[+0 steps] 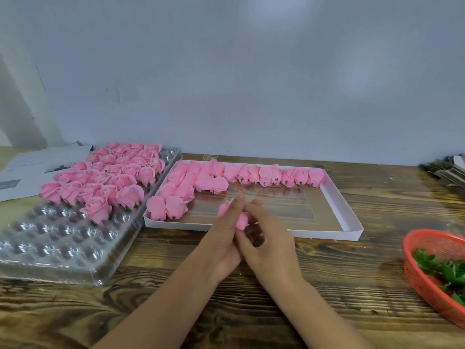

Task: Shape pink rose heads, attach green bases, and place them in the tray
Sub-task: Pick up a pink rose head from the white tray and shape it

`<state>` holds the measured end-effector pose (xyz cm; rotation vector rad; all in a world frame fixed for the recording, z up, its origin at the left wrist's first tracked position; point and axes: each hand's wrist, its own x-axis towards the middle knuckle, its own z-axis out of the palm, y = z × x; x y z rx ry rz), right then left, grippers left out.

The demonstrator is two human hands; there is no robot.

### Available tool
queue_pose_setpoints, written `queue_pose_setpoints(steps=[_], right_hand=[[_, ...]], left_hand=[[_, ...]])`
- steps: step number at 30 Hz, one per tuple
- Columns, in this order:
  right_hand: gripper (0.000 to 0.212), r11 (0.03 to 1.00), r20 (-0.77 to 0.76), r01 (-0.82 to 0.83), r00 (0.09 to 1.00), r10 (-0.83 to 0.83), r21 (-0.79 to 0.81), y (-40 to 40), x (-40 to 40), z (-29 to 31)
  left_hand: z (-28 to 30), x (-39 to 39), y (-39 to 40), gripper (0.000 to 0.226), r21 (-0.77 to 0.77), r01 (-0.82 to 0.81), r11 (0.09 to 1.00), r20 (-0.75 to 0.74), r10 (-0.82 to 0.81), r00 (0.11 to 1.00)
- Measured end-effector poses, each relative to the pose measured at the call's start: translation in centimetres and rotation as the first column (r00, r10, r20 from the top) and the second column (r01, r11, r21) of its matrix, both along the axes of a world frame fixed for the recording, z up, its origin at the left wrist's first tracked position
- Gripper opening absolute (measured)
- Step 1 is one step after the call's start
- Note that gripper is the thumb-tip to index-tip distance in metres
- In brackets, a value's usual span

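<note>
Both of my hands meet over the near edge of the white box. My left hand (224, 238) and my right hand (268, 239) together hold one pink rose head (241, 220), fingers curled round it. The white box (349, 222) holds several closed pink rose heads (201, 182) along its far and left sides. A clear plastic tray (63, 238) at the left carries several opened pink roses (110, 177) with green bases. Green bases (445, 270) lie in a red basket (412, 263) at the right edge.
Papers (37, 165) lie at the far left behind the tray. A stack of flat grey items (448, 170) sits at the far right. A wall stands close behind the wooden table (201, 311).
</note>
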<state>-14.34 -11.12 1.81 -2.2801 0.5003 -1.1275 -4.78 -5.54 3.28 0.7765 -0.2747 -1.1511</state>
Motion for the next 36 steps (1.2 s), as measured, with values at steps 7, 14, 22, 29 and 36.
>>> queue_pose_setpoints(steps=[7,14,22,29,36], right_hand=[[0.030,0.971,0.058,-0.017,0.998,0.004,0.237,0.4,0.2,-0.3],[0.019,0.740,0.201,-0.258,0.965,0.168,0.622,-0.1,-0.1,1.2],[0.020,0.273,0.391,-0.468,0.873,0.292,0.841,-0.5,-0.7,2.2],[0.024,0.018,0.434,-0.457,0.856,0.281,0.889,-0.5,-0.5,2.3],[0.047,0.955,0.026,-0.136,0.991,0.134,0.265,0.8,-0.1,0.3]], left_hand=[[0.0,0.1,-0.1,0.044,0.014,-0.048,0.999,0.037,0.048,0.998],[-0.4,0.6,-0.1,0.069,-0.033,0.026,0.999,0.226,-0.018,0.974],[0.0,1.2,0.8,0.074,0.016,0.045,0.999,0.433,-0.047,0.900],[-0.1,1.3,0.9,0.072,0.018,0.029,0.999,0.395,-0.034,0.918],[0.0,0.8,0.3,0.049,0.025,-0.102,0.994,0.080,0.100,0.992]])
